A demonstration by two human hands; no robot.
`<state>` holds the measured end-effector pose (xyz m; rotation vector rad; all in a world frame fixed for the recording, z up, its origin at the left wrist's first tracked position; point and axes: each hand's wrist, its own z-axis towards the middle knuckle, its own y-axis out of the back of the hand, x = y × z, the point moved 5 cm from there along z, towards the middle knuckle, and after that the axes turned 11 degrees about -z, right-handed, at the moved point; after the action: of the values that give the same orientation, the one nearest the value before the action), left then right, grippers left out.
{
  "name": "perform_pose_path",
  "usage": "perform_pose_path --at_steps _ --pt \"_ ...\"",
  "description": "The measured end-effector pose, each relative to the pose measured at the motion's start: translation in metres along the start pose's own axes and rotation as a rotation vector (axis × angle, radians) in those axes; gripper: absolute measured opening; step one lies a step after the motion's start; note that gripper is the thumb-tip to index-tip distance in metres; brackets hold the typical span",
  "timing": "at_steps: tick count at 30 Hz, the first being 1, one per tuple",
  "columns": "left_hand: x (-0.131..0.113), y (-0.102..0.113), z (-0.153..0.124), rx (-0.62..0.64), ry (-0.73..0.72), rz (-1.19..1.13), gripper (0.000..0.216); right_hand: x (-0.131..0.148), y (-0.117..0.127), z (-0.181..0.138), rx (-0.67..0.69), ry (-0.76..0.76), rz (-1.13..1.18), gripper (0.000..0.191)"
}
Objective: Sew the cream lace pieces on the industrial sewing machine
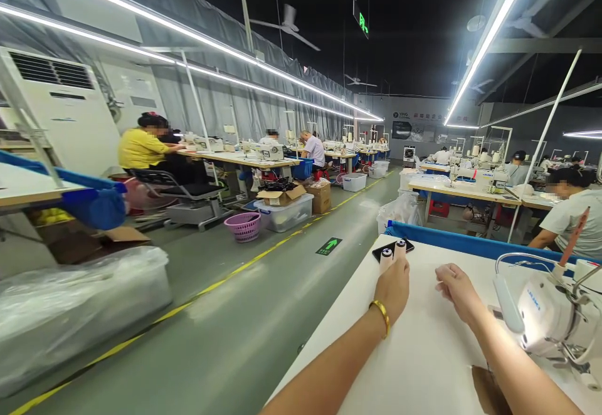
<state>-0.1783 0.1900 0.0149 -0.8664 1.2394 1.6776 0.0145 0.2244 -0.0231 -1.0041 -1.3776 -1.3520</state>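
Note:
My left hand (393,289), with a gold bangle on its wrist, is closed around two pale thread spools (386,259). They stand side by side above the fingers, with dark rings on their tops. A black phone (408,246) lies on the white sewing table (399,371) just behind the spools, partly covered by them. To the right, my right hand (458,289) is held over the tabletop with its fingers curled together. Whatever those fingers hold, if anything, is hidden. Beside my right forearm stands a white sewing machine (550,308) with its lamp lit.
Blue cloth (442,239) edges the table's far side. A person in a pale shirt (574,220) sits beyond it at the right. On the left runs a walkway (282,302) with a yellow line. Plastic bins (286,214) and a purple basket (242,227) stand along it.

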Motion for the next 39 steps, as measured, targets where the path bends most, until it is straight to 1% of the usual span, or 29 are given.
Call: perform_pose_path --at_steps 2,5,9,12,16,20,24,27,31,33,36,38,39 --pt "-0.006 -0.002 0.011 0.0 -0.069 0.175 0.024 -0.004 -0.006 0.015 -0.059 -0.016 -0.082 0.03" --pt "-0.01 -0.006 0.024 0.016 -0.127 0.392 0.032 -0.007 -0.019 0.029 -0.093 -0.039 -0.219 0.028" --pt "-0.003 -0.018 0.037 0.08 -0.13 0.551 0.027 -0.01 -0.031 0.037 -0.073 -0.046 -0.435 0.03" --pt "0.012 -0.029 0.039 0.17 -0.084 0.597 0.018 -0.014 -0.028 0.034 -0.049 -0.038 -0.597 0.028" --pt "0.033 -0.034 0.031 0.277 -0.006 0.615 0.026 -0.021 -0.015 0.022 -0.032 -0.023 -0.744 0.026" --pt "0.042 -0.031 0.022 0.298 0.044 0.594 0.024 -0.019 -0.004 0.01 -0.069 0.02 -0.86 0.02" --pt "0.041 -0.027 0.019 0.297 0.094 0.535 0.025 -0.016 0.006 0.006 -0.183 0.048 -0.939 0.023" --pt "0.039 -0.026 0.018 0.316 0.129 0.473 0.025 -0.02 0.013 0.005 -0.241 0.02 -0.933 0.021" --pt "0.04 -0.027 0.018 0.325 0.156 0.356 0.021 -0.025 0.016 0.004 -0.238 0.012 -0.829 0.02" --pt "0.042 -0.028 0.018 0.32 0.162 0.262 0.019 -0.023 0.015 0.002 -0.205 0.038 -0.724 0.017" --pt "0.046 -0.029 0.017 0.318 0.19 0.058 0.016 -0.01 0.012 -0.004 -0.124 0.102 -0.502 0.017" --pt "0.047 -0.028 0.015 0.337 0.218 -0.118 0.019 0.002 0.009 -0.011 -0.053 0.146 -0.325 0.018" --pt "0.047 -0.027 0.014 0.358 0.228 -0.215 0.025 0.009 0.007 -0.014 -0.012 0.165 -0.233 0.021"
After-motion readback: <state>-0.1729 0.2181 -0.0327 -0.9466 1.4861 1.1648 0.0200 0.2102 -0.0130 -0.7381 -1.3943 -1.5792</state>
